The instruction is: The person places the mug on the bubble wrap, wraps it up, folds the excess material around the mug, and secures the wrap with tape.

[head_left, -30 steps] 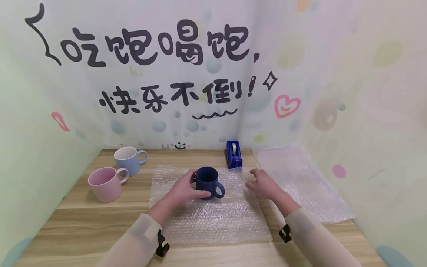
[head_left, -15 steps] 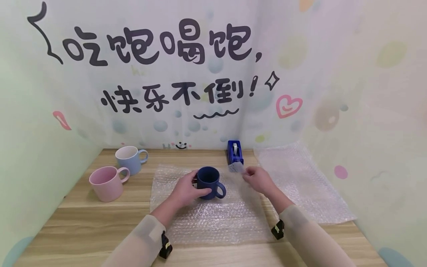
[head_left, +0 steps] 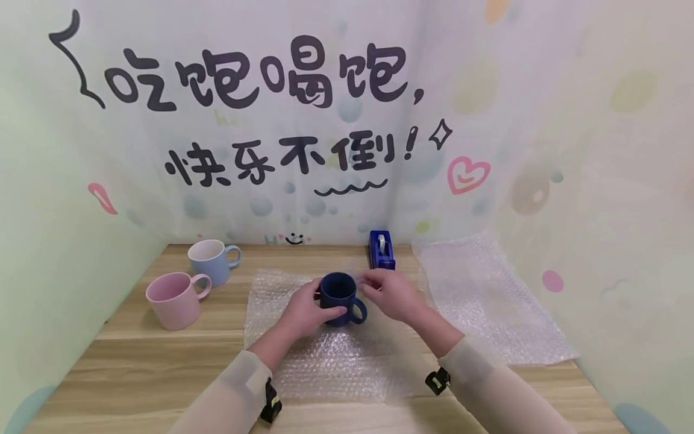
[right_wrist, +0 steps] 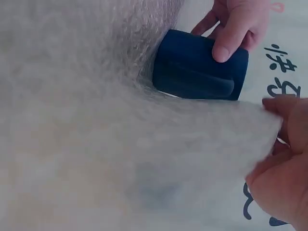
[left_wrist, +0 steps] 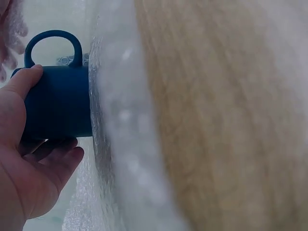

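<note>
A dark blue mug [head_left: 337, 295] stands upright on a sheet of bubble wrap [head_left: 325, 367], its handle toward the right. My left hand [head_left: 305, 307] grips the mug from the left, thumb across its front and fingers behind, as the left wrist view also shows around the mug [left_wrist: 60, 103]. With its fingertips my right hand [head_left: 391, 292] pinches the sheet's right edge, lifted up beside the mug. In the right wrist view the raised bubble wrap [right_wrist: 207, 130] stretches from the pinching fingers past the mug [right_wrist: 199, 67].
A pink mug [head_left: 173, 301] and a light blue mug [head_left: 210, 262] stand at the left. Behind the right hand is a blue tape dispenser [head_left: 382, 250]. A second bubble wrap sheet [head_left: 488, 301] lies at the right, partly against the wall.
My right hand has taken hold of the bubble wrap's right edge and drawn it up and left toward the mug. The left hand keeps its grip on the mug, nearly still.
</note>
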{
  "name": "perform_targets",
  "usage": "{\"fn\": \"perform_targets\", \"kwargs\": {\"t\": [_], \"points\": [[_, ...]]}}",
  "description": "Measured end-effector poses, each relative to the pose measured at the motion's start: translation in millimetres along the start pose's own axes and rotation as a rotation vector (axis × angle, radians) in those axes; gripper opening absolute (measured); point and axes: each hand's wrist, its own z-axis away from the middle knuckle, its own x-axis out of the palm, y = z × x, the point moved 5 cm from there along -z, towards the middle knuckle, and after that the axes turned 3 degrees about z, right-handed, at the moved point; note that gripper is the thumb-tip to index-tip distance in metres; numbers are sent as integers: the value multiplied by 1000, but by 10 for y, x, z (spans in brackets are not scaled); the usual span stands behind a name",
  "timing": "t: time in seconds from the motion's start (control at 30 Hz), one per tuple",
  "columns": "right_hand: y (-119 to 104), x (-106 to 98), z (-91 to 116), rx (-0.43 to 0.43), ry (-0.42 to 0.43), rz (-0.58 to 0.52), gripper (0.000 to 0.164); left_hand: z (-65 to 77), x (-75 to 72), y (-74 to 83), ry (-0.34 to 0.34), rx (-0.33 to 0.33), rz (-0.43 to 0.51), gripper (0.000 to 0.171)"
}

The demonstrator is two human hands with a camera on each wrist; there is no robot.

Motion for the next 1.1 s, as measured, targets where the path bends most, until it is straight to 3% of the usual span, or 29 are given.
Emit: {"fn": "perform_targets", "kwargs": {"t": [0.17, 0.33, 0.43, 0.53, 0.63, 0.73, 0.8, 0.87, 0.97, 1.1], "points": [[-34, 128, 9, -41, -169, 11, 36, -3, 12, -3, -12, 0, -15, 72], [39, 205, -20, -60, -244, 128, 37, -4, -67, 10, -89, 17, -63, 76], [29, 240, -58, -128, -259, 201, 35, -12, -294, 14, -117, 15, -112, 71], [5, 259, -84, -163, -275, 241, 35, -46, -648, -42, -25, -5, -165, 64], [1, 267, -94, -159, -285, 264, 34, -67, -972, -205, 87, -87, -265, 67], [13, 282, -97, -141, -294, 277, 33, -51, -1162, -419, 94, -212, -345, 75], [21, 294, -95, -134, -298, 281, 33, -30, -1218, -546, 52, -275, -328, 67], [25, 304, -95, -130, -300, 283, 34, -12, -1254, -612, 37, -290, -262, 50], [23, 309, -96, -137, -296, 285, 34, -7, -1296, -576, 57, -238, -144, 23], [25, 306, -91, -135, -293, 278, 34, -47, -1280, -352, 30, -131, -59, 19]]}}
